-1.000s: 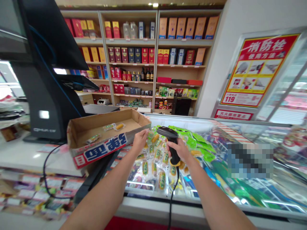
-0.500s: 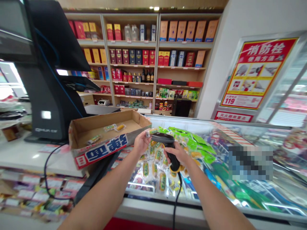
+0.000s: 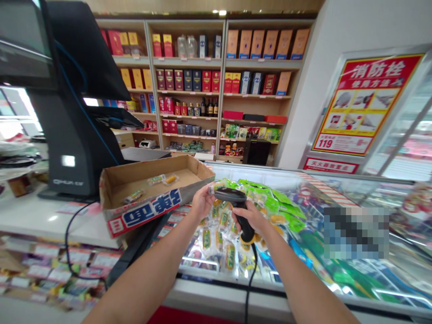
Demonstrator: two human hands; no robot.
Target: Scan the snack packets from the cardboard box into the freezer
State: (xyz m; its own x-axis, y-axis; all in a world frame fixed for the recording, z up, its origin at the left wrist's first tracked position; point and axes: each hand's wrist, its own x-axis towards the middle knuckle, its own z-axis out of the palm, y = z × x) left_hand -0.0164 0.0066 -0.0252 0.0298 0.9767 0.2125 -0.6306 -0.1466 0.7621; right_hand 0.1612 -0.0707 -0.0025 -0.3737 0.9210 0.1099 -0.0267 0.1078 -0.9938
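My right hand [image 3: 249, 217] is wrapped round the handle of a black barcode scanner [image 3: 231, 195], its head pointing left. My left hand [image 3: 203, 201] pinches a small clear-wrapped snack packet [image 3: 216, 186] right at the scanner's front end. The scanner's head hides part of that packet. Beneath both hands, several wrapped yellow snacks [image 3: 230, 256] with green labels lie in a pile on the glass counter [image 3: 199, 263]. Bright green bags [image 3: 281, 202] lie just beyond the pile. From the scanner's handle a black cable [image 3: 252, 274] runs down over the counter's front edge.
Left of the pile stands an open cardboard box [image 3: 145, 211] with a few wrapped snacks in it. A black point-of-sale terminal [image 3: 77, 135] rises at the far left. Shelves of boxed goods [image 3: 189, 81] line the back wall. A red fire-hydrant poster [image 3: 366, 103] hangs at right.
My left hand has turned the packet slightly at the scanner's front. The whole view has shifted a little; my right hand keeps its hold on the scanner.
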